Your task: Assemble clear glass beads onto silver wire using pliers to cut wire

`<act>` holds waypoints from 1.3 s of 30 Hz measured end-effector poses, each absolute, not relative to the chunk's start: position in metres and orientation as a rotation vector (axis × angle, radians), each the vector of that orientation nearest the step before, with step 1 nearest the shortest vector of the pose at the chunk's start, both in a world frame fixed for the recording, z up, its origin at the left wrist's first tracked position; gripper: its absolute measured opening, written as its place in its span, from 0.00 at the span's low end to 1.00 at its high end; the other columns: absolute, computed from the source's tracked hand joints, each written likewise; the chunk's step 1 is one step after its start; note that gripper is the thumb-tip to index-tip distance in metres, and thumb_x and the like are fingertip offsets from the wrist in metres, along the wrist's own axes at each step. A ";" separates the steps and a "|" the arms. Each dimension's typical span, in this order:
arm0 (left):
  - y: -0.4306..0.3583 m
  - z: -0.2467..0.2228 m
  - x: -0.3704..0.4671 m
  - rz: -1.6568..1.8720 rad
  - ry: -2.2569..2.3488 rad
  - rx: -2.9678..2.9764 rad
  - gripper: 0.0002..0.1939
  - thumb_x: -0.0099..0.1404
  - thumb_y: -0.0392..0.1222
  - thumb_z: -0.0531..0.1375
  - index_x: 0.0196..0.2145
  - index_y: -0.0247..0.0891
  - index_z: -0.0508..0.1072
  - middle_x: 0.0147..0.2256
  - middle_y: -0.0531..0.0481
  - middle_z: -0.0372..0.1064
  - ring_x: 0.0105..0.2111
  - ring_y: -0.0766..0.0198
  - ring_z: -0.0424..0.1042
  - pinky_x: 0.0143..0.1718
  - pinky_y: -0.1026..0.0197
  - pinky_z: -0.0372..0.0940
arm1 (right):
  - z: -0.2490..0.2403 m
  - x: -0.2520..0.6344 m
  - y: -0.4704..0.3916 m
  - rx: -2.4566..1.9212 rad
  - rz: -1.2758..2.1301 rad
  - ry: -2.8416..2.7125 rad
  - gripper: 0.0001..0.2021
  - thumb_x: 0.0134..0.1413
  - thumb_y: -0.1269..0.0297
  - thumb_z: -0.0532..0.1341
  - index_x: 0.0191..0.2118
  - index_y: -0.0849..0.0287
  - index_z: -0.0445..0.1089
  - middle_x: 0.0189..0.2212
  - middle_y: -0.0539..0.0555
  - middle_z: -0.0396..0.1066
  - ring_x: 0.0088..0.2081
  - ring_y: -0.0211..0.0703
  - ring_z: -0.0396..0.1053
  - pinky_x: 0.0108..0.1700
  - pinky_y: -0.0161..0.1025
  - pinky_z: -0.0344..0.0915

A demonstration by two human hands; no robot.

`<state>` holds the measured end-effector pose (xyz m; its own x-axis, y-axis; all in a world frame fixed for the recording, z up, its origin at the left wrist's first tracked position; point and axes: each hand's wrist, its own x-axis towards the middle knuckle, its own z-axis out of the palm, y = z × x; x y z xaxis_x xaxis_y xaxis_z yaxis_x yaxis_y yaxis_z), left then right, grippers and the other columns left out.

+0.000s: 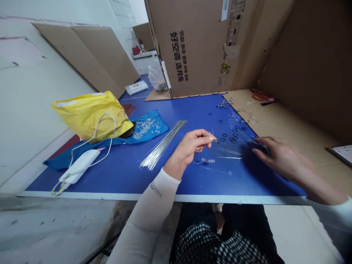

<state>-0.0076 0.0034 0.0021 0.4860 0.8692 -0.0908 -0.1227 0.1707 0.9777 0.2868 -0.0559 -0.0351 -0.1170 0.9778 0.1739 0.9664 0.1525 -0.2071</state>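
Note:
My left hand (194,145) is over the middle of the blue table, thumb and index finger pinched on a thin wire piece (216,141). Below it lie clear beads on a wire (208,161) and a few loose wires (229,153). At the right, my right hand (277,152) is blurred; a dark tool (265,148) shows partly between its thumb and fingers. Black rings (233,138) lie between the hands. Left of my left hand is a bundle of straight silvery wires (163,146). Clear beads (145,128) rest on a blue cloth (162,126).
A yellow bag (96,115) and a white power strip (79,167) with a looped cord lie at the left. A large cardboard box (203,47) stands behind. Wire pieces (225,103) and orange-handled scissors (258,96) are at the back right.

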 end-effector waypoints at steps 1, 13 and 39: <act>0.003 0.002 -0.008 0.819 0.783 1.189 0.09 0.56 0.43 0.68 0.29 0.36 0.74 0.23 0.55 0.66 0.18 0.78 0.49 0.21 0.65 0.38 | -0.042 0.298 -0.058 -1.934 0.053 -2.183 0.25 0.63 0.49 0.56 0.56 0.62 0.71 0.53 0.69 0.74 0.49 0.66 0.73 0.47 0.56 0.66; -0.001 0.005 -0.008 0.802 0.780 1.243 0.08 0.60 0.44 0.66 0.31 0.36 0.75 0.25 0.55 0.65 0.19 0.76 0.48 0.21 0.63 0.36 | -0.067 0.340 -0.059 -1.943 -0.148 -2.257 0.22 0.59 0.52 0.58 0.56 0.53 0.72 0.49 0.72 0.75 0.46 0.70 0.75 0.36 0.56 0.65; -0.007 0.010 -0.002 0.796 0.792 1.252 0.06 0.61 0.39 0.64 0.29 0.35 0.73 0.22 0.55 0.67 0.17 0.78 0.50 0.20 0.66 0.41 | -0.002 0.261 -0.092 -1.390 0.177 -2.337 0.21 0.64 0.55 0.58 0.60 0.50 0.68 0.49 0.60 0.73 0.45 0.55 0.75 0.45 0.51 0.73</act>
<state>-0.0020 -0.0075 0.0100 0.5047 0.8599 -0.0768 -0.0809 0.1357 0.9875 0.2611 -0.0922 -0.0022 -0.4159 0.8641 0.2835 0.8114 0.4934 -0.3134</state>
